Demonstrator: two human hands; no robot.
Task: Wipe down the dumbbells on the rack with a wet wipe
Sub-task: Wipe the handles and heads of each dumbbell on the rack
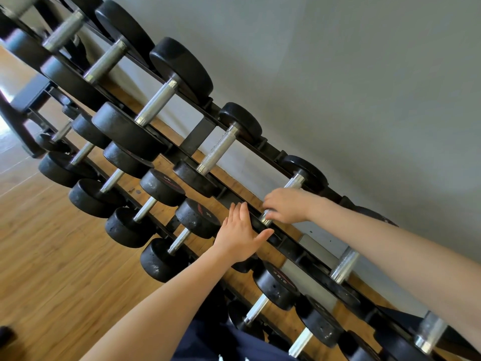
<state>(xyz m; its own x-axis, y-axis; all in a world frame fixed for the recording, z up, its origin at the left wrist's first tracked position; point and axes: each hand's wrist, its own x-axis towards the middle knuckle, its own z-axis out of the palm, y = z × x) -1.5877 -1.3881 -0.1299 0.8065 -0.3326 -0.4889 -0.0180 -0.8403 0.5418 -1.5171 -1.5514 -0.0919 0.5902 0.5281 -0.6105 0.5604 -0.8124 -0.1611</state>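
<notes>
Under the right hand (285, 205) ran the knurled steel handle (294, 182) of a small dumbbell on the upper tier of the rack (283, 242). The fingers were curled down over the lower part of that bar, near its chrome collar; whether a wet wipe lay beneath them could not be made out. The dumbbell's far head (308, 169), a round disc of dull black rubber, sat just beyond the hand against the grey wall (364, 87).

Just left of that grip, the left hand (240, 235) lay flat and open, fingers together and pointing up the slope, the thumb spread out to the side. Its palm pressed on the dumbbell's near head and the black metal front rail, holding nothing. Both forearms were bare, the left reaching straight up from below, the right coming in from the lower right and bent at the wrist.

Beyond the left hand, further dumbbells (158, 100) lined the same tier, growing larger, each with a cross-hatched silver bar between scuffed, pitted black heads. Below the left forearm, a lower tier held a second row (194, 217) of similar weights with smooth chrome handles. Beneath the rack spread a floor (52, 243) of warm, glossy wood planks. A fold of dark blue cloth (234, 345) showed between the arms.
</notes>
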